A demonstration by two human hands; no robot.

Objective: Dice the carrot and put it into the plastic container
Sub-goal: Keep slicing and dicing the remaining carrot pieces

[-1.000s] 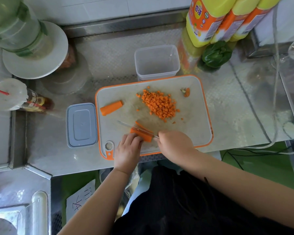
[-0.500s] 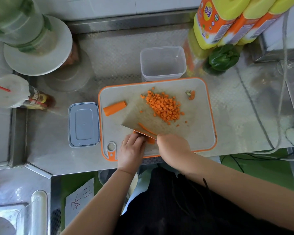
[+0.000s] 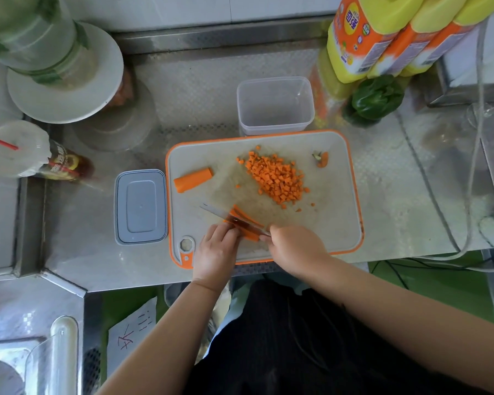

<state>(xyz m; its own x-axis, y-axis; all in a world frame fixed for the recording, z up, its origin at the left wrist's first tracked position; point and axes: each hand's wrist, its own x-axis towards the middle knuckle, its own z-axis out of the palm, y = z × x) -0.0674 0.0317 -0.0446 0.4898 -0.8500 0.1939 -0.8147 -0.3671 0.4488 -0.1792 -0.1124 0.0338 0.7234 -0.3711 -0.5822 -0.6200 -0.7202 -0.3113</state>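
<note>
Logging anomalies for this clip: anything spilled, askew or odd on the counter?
Nothing serious. A few dice lie scattered off the pile, still on the board. The container holds nothing yet.

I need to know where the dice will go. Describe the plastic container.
The plastic container is a clear, rounded-corner rectangular tub, seemingly thin translucent plastic. It stands upright and open, with no lid on it, and looks empty: no carrot shows inside. It sits on the metal counter just beyond the far edge of the cutting board; whether the two touch cannot be told. Neither hand touches it. A grey lid lies apart, left of the board.
</note>
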